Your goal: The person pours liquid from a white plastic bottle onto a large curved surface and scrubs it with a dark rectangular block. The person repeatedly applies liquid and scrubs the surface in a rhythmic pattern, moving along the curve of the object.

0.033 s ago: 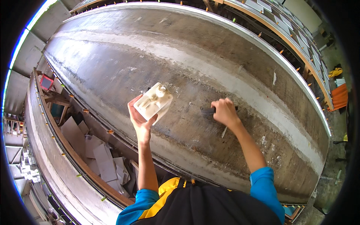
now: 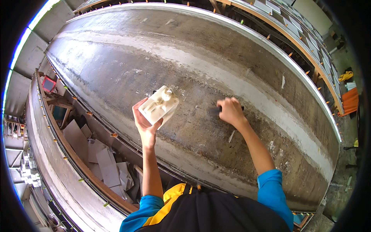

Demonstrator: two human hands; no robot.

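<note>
My left hand (image 2: 145, 124) is wrapped round a cream-coloured block (image 2: 156, 110) with a sculpted upper face and a rounded bump at one corner. It holds the block up over the long brown table (image 2: 185, 135). To the right, the fingers of my right hand (image 2: 231, 111) are closed round a dark flat-ended tool (image 2: 213, 111). Its end points left towards the block, with a gap between them. The tool's other end shows past my knuckles. Its exact kind is not clear from here.
Pale smeared bands run along the worn tabletop. White broken boards (image 2: 107, 166) lie in the gap at the left, beside another long wooden-edged table (image 2: 58, 152). Pale tiles (image 2: 290, 27) rest on a rack at the far right. Orange cloth (image 2: 350, 101) hangs by it.
My right hand and the dark tool have shifted very slightly up and to the left. The left hand and its block stay almost where they were.
</note>
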